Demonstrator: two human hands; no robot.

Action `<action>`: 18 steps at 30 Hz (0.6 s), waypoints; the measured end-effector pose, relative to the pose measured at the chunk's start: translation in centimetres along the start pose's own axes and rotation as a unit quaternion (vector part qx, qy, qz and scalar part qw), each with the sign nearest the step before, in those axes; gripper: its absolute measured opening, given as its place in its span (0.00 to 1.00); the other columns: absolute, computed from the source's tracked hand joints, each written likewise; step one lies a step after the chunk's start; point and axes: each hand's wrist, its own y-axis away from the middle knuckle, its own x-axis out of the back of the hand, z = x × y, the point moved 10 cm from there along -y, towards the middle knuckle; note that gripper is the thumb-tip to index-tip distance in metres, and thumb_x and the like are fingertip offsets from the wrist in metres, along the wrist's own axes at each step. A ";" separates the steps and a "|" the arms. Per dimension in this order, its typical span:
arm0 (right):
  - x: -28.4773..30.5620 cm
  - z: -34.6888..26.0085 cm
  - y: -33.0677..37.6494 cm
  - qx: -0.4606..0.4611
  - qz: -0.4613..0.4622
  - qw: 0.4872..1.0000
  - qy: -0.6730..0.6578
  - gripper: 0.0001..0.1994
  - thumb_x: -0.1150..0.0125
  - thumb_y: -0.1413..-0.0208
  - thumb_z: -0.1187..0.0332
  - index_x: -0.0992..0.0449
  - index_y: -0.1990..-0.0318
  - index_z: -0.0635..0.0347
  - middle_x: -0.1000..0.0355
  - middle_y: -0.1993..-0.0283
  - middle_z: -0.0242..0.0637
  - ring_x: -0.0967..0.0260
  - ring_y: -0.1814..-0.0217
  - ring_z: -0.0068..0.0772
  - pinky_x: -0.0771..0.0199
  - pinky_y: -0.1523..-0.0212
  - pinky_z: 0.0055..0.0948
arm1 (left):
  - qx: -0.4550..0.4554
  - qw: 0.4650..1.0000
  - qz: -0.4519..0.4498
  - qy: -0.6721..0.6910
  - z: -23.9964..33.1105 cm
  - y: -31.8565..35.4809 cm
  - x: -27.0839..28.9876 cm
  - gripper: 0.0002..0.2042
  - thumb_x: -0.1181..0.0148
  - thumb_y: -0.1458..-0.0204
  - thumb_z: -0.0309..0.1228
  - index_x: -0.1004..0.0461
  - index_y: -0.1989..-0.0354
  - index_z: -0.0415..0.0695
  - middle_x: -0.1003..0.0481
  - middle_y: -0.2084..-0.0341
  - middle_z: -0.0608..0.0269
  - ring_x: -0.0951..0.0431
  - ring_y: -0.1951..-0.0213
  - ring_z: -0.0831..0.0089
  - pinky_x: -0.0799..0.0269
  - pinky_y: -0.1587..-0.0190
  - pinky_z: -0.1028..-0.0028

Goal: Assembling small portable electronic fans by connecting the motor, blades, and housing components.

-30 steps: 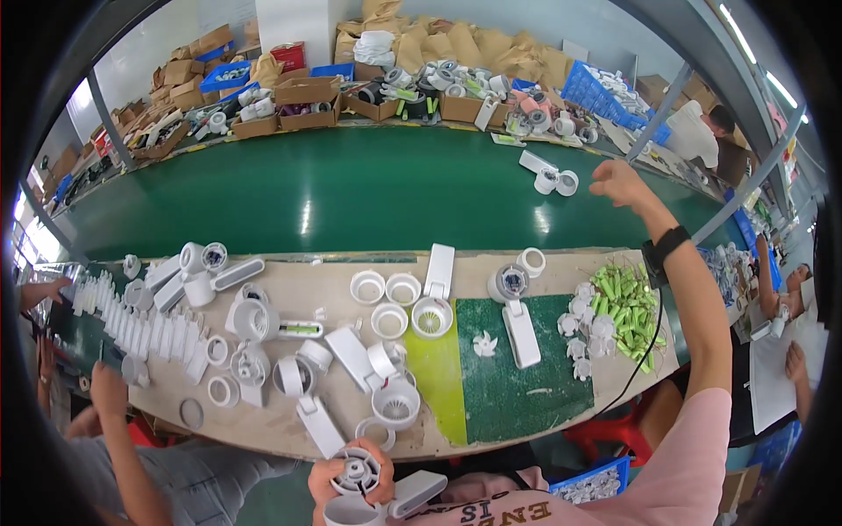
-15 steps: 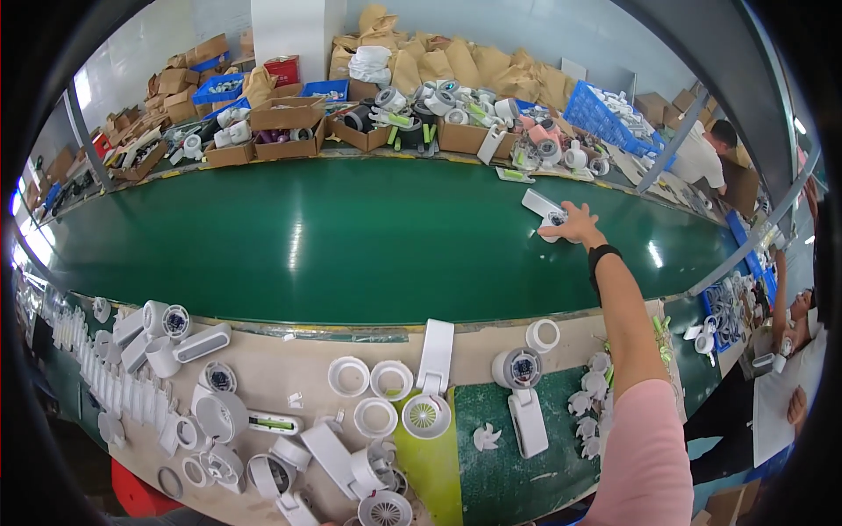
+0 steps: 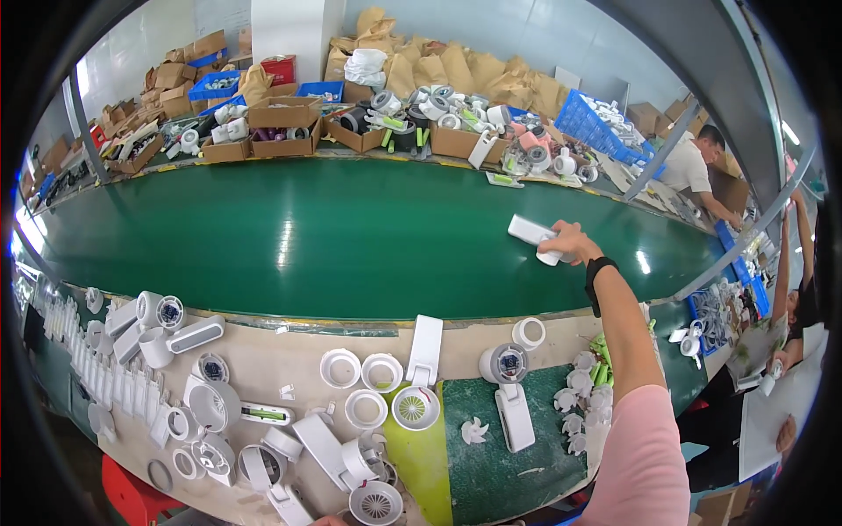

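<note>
Over the green conveyor belt [image 3: 377, 237], my right hand [image 3: 568, 241] is closed around a white handheld fan [image 3: 530, 230], whose long handle points to the far left. My fingers and palm cover part of its round head. Of my left hand [image 3: 330, 521] only a sliver shows at the lower edge, beside a white slotted fan grille [image 3: 375, 504]; its fingers are hidden. On the green mat [image 3: 535, 465] lie another fan body [image 3: 515, 416] with a round open head and a small white fan blade [image 3: 474, 430]. Next to them, a slotted fan head [image 3: 415, 408] rests on a yellow-green sheet [image 3: 419, 460].
White rings [image 3: 340, 368], fan housings [image 3: 215, 405] and handles crowd the bench's left half. Several blades [image 3: 579, 383] line the mat's right edge. Cartons [image 3: 285, 114], blue crates [image 3: 592, 123] and heaped parts stand beyond the belt. Grey posts [image 3: 660, 158] and co-workers [image 3: 697, 167] are at the right.
My right hand, spread over the fan before, has closed around it, and the fan's head has turned in my grasp. The whole view has shifted slightly. A far-right co-worker's arm now reaches out.
</note>
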 end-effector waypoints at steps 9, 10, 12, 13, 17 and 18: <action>2.7 1.4 9.4 0.168 -0.240 0.757 -0.585 0.32 0.39 0.59 0.61 0.40 0.44 0.58 0.34 0.49 0.44 0.35 0.50 0.51 0.31 0.55 0.60 | -0.006 0.977 0.018 -0.215 -4.4 2.9 8.0 0.12 0.47 0.60 0.36 0.28 0.74 0.37 0.28 0.78 0.54 0.30 0.77 0.63 0.33 0.74 0.68; 3.3 1.3 11.4 0.192 -0.255 0.721 -0.614 0.33 0.38 0.62 0.59 0.39 0.45 0.60 0.38 0.44 0.47 0.36 0.47 0.53 0.30 0.56 0.61 | -0.009 0.970 0.017 -0.241 -4.5 2.6 8.8 0.12 0.47 0.60 0.35 0.28 0.74 0.37 0.27 0.78 0.54 0.29 0.76 0.63 0.33 0.73 0.68; 4.7 0.0 16.2 0.243 -0.283 0.675 -0.636 0.35 0.37 0.64 0.58 0.39 0.45 0.60 0.40 0.43 0.48 0.37 0.46 0.54 0.30 0.56 0.61 | -0.016 0.956 0.013 -0.293 -4.6 1.6 10.3 0.11 0.46 0.60 0.35 0.28 0.75 0.38 0.27 0.78 0.54 0.29 0.76 0.63 0.33 0.73 0.68; 5.7 -1.0 19.0 0.291 -0.319 0.623 -0.652 0.36 0.37 0.66 0.56 0.39 0.45 0.60 0.42 0.41 0.49 0.38 0.46 0.55 0.29 0.57 0.60 | -0.020 0.947 0.009 -0.320 -4.5 0.8 11.0 0.11 0.46 0.61 0.34 0.28 0.75 0.38 0.27 0.78 0.55 0.29 0.76 0.62 0.33 0.72 0.68; 7.7 0.4 24.9 0.330 -0.293 0.581 -0.683 0.38 0.37 0.68 0.52 0.38 0.46 0.60 0.49 0.38 0.52 0.45 0.39 0.60 0.30 0.57 0.63 | -0.037 0.902 0.000 -0.429 -3.3 -1.8 13.2 0.09 0.46 0.62 0.33 0.27 0.77 0.38 0.27 0.77 0.55 0.29 0.74 0.62 0.33 0.71 0.67; 7.9 0.9 26.0 0.339 -0.292 0.565 -0.693 0.38 0.37 0.67 0.51 0.38 0.46 0.60 0.49 0.37 0.53 0.47 0.38 0.62 0.31 0.57 0.64 | -0.043 0.889 -0.001 -0.457 -2.7 -2.4 13.7 0.09 0.45 0.62 0.32 0.27 0.77 0.39 0.27 0.77 0.55 0.29 0.74 0.62 0.33 0.71 0.67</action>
